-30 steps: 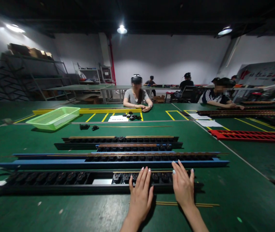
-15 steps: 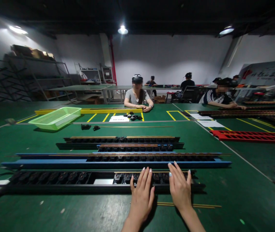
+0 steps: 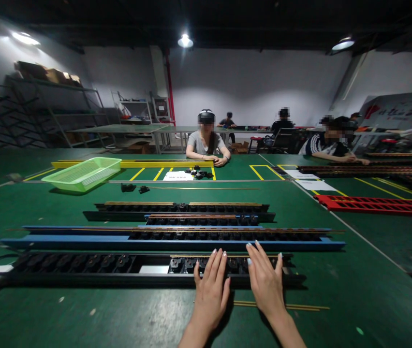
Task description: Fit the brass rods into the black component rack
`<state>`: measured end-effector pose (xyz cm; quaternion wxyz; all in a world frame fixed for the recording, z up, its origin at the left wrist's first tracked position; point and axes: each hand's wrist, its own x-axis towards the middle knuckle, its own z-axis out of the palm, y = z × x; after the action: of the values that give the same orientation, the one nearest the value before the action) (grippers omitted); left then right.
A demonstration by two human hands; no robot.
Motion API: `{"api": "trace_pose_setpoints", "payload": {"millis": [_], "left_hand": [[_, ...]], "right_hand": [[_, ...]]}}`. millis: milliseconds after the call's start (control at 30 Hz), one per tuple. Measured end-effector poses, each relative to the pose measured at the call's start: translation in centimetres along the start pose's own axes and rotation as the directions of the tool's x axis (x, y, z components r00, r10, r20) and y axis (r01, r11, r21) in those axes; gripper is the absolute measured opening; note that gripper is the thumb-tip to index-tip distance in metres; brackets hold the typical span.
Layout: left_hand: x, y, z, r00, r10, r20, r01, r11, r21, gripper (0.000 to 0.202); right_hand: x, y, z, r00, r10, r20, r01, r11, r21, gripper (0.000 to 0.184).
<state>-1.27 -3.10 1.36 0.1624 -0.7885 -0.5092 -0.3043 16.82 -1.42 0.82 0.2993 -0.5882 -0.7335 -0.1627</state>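
Observation:
Both palms face down over the nearest black channel [image 3: 93,282], a long rail holding a row of black blocks [image 3: 93,263]. My left hand [image 3: 211,290] rests across its right half with fingers stretched out and the thumb apart. To its right, my right hand [image 3: 266,280] lies over the same channel, fingers extended toward the far edge. Beneath the fingertips runs a thin brass rod [image 3: 187,256] along the block tops; parts of it are hidden by the hands. Loose brass rods [image 3: 307,307] lie on the table, passing behind my right wrist.
Beyond are a blue channel [image 3: 64,240] and a dark green channel [image 3: 93,216] with blocks and rods. A light green basket [image 3: 82,174] stands back left, near a yellow channel [image 3: 155,165]. A person [image 3: 206,137] sits opposite. A red rack [image 3: 380,205] lies right.
My right hand has shifted slightly left along the channel. My left hand stays nearly in place, and the whole view has moved a little.

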Motion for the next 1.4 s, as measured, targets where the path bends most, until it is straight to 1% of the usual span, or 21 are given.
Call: {"api": "trace_pose_setpoints", "payload": {"millis": [167, 300, 433, 600, 733, 867, 1033, 1167, 1267, 1400], "left_hand": [[0.0, 0.0, 0.0, 1.000, 0.005, 0.006, -0.005, 1.000, -0.003, 0.056], [0.0, 0.0, 0.0, 1.000, 0.008, 0.005, -0.008, 1.000, -0.004, 0.055], [0.0, 0.0, 0.0, 1.000, 0.003, 0.014, -0.003, 1.000, -0.001, 0.057], [0.0, 0.0, 0.0, 1.000, -0.005, 0.021, 0.005, 1.000, -0.004, 0.058], [-0.1, 0.0, 0.0, 1.000, -0.002, 0.017, 0.002, 1.000, -0.001, 0.058], [-0.1, 0.0, 0.1, 1.000, 0.003, 0.020, -0.003, 1.000, 0.013, 0.056], [-0.1, -0.1, 0.2, 1.000, 0.011, -0.001, -0.011, 1.000, 0.012, 0.055], [-0.2, -0.1, 0.3, 1.000, 0.001, 0.015, -0.002, 1.000, 0.012, 0.057], [-0.3, -0.2, 0.4, 1.000, -0.002, 0.024, 0.002, 1.000, 0.012, 0.057], [-0.2, -0.1, 0.3, 1.000, 0.003, 0.014, -0.003, 1.000, 0.013, 0.056]], "right_hand": [[0.0, -0.2, -0.1, 0.999, 0.040, -0.002, -0.040, 0.999, 0.019, 0.042], [0.1, -0.7, -0.4, 0.999, 0.043, -0.007, -0.043, 0.999, 0.022, 0.047], [0.2, -1.3, -0.7, 1.000, -0.009, 0.008, 0.009, 0.999, 0.031, 0.050], [0.1, -1.2, -0.3, 0.997, -0.070, -0.018, 0.070, 0.997, 0.023, 0.047], [0.1, -1.3, -0.2, 0.998, -0.054, -0.016, 0.054, 0.998, 0.021, 0.049], [0.2, -2.0, -0.8, 1.000, -0.008, 0.002, 0.008, 1.000, 0.011, 0.054], [0.1, -2.7, -0.9, 0.997, -0.065, 0.043, 0.064, 0.997, 0.032, 0.053], [0.0, -2.8, -0.5, 0.999, -0.051, 0.012, 0.051, 0.998, 0.044, 0.051], [0.0, -2.9, -0.5, 0.999, -0.045, 0.004, 0.044, 0.998, 0.045, 0.054], [0.0, -3.3, -1.0, 0.999, -0.022, 0.046, 0.022, 1.000, 0.010, 0.058]]}}
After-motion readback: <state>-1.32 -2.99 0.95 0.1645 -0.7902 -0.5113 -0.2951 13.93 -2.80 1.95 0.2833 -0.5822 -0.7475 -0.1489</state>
